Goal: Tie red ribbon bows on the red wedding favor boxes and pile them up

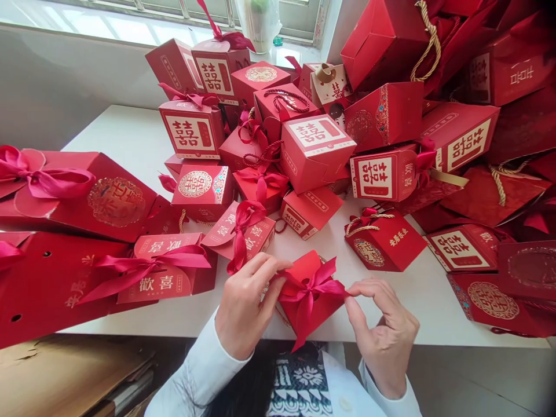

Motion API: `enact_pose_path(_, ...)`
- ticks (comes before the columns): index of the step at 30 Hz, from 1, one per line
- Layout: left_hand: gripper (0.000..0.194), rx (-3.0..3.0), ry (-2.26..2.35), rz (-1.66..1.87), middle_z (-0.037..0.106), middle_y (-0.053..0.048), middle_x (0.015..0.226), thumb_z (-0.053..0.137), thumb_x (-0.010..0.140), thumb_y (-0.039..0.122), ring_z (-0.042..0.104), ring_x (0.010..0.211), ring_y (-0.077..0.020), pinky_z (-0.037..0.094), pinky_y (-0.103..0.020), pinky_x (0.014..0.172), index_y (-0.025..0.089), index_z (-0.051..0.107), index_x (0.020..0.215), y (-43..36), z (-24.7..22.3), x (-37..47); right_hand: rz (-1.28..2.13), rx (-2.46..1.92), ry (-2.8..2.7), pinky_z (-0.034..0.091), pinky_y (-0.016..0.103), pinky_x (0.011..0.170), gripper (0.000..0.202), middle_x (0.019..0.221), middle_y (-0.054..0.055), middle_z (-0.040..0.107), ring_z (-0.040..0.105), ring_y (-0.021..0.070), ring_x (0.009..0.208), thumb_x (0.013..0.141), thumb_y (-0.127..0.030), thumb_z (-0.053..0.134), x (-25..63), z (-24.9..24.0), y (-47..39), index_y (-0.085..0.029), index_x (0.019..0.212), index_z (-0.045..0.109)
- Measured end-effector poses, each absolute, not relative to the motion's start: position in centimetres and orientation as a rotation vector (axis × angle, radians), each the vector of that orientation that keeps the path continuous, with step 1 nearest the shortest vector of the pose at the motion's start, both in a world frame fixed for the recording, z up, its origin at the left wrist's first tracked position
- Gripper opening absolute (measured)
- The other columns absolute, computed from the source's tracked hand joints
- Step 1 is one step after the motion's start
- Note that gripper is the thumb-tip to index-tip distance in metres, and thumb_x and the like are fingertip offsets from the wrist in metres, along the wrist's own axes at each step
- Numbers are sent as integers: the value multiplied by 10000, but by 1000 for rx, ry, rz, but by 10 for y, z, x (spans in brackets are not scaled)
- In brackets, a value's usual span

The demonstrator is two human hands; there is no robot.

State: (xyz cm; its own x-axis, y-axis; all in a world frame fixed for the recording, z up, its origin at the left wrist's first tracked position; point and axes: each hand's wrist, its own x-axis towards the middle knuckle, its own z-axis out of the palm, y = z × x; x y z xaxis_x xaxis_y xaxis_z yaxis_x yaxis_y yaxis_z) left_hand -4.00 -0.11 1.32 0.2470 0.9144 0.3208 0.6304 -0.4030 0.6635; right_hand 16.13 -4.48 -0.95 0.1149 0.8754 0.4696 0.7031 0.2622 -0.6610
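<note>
A white, flat-topped table (104, 124) is carrying the boxes. A dense pile of red cardboard gift boxes (317, 165), several bearing white panels with red characters, is occupying the far side and the right side of the table. A large red cardboard box with a round gold emblem (76, 214) is lying at the left border of the view. A medium red box with white characters and a magenta ribbon (169, 284) is lying between the large box and the left hand (247, 301). A plain bright-red box (325, 313) is resting at the near edge of the table, centred between both hands.

The left hand is closing its thumb and forefinger on the left side of a shiny magenta ribbon bow (310, 288), which is lying across the top of the bright-red box. The right hand (386, 324) is pinching the bow's right end between thumb and forefinger; its remaining fingers are curling loosely. The ribbon is spanning the gap between the fingertips.
</note>
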Motion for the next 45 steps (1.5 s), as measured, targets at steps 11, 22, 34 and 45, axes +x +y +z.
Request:
enact_pose_path(11,202,2097,1423,1061,684,-15,845,497,861,59,657,778,-119,505,-200,699,177,655,908,2,12,-36,233,-1474,-1548,446,358,697,101,684,-1,557,539,187,686,801,-139,569,162,-10,-48,-222,748,549)
enact_pose_path(22,309,1986,1306,1095,610,-69,1077,481,872,57,611,921,-133,517,-223,780,167,553,1151,13,15,-27,281,-1410,-1606,436,404,770,75,700,6,569,544,194,707,810,-153,569,169,-12,-53,-218,775,553)
enact_pose_path(34,237,2078,1292,1121,563,-83,1066,561,856,65,574,992,-164,480,-269,860,162,611,1066,-3,13,-30,540,-1665,-1446,486,300,766,229,987,38,652,611,179,888,869,-352,581,176,-16,-32,-236,1062,622)
enact_pose_path(45,135,2254,1153,884,614,-34,799,523,906,115,481,772,-163,457,-267,682,162,644,871,11,4,-18,170,-1570,-1396,478,342,790,96,917,33,628,600,189,874,844,-204,631,169,-1,-31,-224,936,650)
